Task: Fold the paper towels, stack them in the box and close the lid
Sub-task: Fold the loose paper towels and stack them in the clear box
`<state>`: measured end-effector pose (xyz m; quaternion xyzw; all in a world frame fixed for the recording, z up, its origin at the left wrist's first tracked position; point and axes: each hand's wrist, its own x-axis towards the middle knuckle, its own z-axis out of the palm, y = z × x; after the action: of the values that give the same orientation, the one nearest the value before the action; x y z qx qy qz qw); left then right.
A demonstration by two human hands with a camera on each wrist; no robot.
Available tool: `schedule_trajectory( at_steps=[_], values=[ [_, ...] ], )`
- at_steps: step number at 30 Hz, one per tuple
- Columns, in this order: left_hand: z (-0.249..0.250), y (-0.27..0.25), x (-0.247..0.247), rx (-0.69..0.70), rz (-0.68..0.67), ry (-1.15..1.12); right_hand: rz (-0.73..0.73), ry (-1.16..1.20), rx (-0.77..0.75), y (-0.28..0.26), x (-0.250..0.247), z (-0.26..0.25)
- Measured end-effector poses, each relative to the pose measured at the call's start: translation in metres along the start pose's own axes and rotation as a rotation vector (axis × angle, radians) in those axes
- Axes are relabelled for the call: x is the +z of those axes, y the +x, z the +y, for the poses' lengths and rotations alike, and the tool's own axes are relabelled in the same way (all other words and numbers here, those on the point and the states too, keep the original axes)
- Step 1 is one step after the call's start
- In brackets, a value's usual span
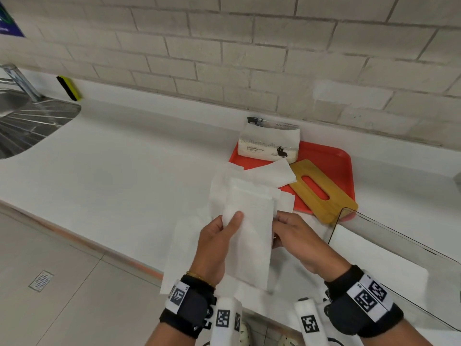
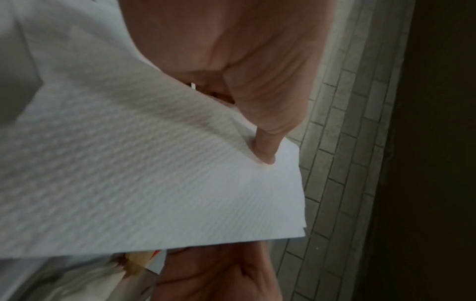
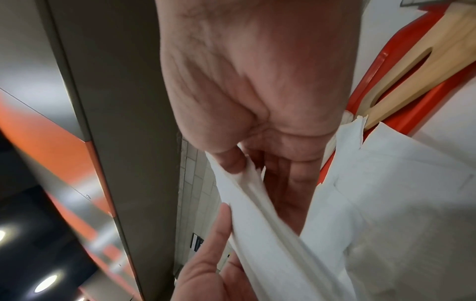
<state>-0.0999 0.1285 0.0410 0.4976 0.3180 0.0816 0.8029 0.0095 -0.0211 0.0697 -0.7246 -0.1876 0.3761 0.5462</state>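
I hold a folded white paper towel above the counter with both hands. My left hand grips its left edge, thumb pressed on top and the fingers hidden beneath. My right hand pinches the layered right edge between thumb and fingers. Under it, several loose towels lie spread on the counter. The clear box stands at my right. Its wooden lid, with a slot, lies on the red tray.
A pack of paper towels stands on the tray's far corner by the tiled wall. A steel sink with tap and a yellow sponge are at the far left. The counter edge runs diagonally below my left wrist.
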Motion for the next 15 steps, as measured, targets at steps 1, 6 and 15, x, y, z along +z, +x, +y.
schedule_trajectory(
  at_steps=[1,6,15],
  values=[
    [-0.001,0.0,0.001,0.007,0.0,-0.035,0.001,0.01,0.019,-0.001,0.0,-0.001],
    [-0.009,0.0,0.007,0.018,0.003,-0.244,-0.084,-0.018,-0.03,-0.007,-0.002,0.01],
    [-0.01,-0.001,-0.054,0.084,-0.046,-0.087,0.08,-0.174,-0.129,-0.004,-0.021,0.045]
  ],
)
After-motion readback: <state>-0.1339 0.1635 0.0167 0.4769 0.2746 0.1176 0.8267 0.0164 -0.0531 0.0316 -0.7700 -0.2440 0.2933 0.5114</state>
